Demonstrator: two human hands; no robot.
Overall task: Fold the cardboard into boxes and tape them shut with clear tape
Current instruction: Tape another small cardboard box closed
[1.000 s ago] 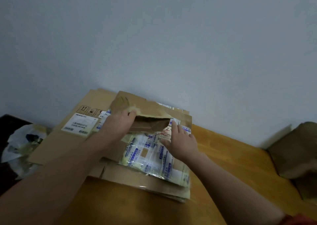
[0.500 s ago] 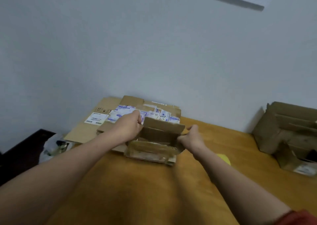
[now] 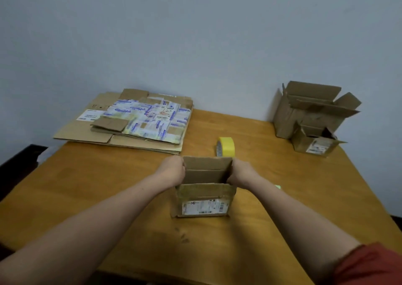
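Inspector: Box location, please.

Clerk: We record the small cardboard box (image 3: 203, 200) standing upright on the table (image 3: 97, 186), near its middle. Its top is open and one flap stands up at the far side. A printed label faces us on the near wall.

Inspector: Hands?

Clerk: We find the left hand (image 3: 173, 171) at the box's left wall and the right hand (image 3: 240, 172) at its right wall. The fingers of both are curled round the upper side edges and hold the box between them. The fingertips are hidden by cardboard.

Inspector: Tape?

Clerk: We note a yellow roll of tape (image 3: 226, 147) standing on edge just beyond the box, slightly to the right. We cannot tell whether it touches the far flap.

Inspector: Remaining items?

Clerk: We log a stack of flattened cardboard (image 3: 71, 130) at the far left, by the wall. Its top sheet (image 3: 150, 119) is covered in blue-and-white printed tape. At the far right corner sit two open boxes, the larger box (image 3: 304, 112) behind the smaller box (image 3: 315, 146), apparently touching. A red sleeve (image 3: 369, 265) shows on the right arm.
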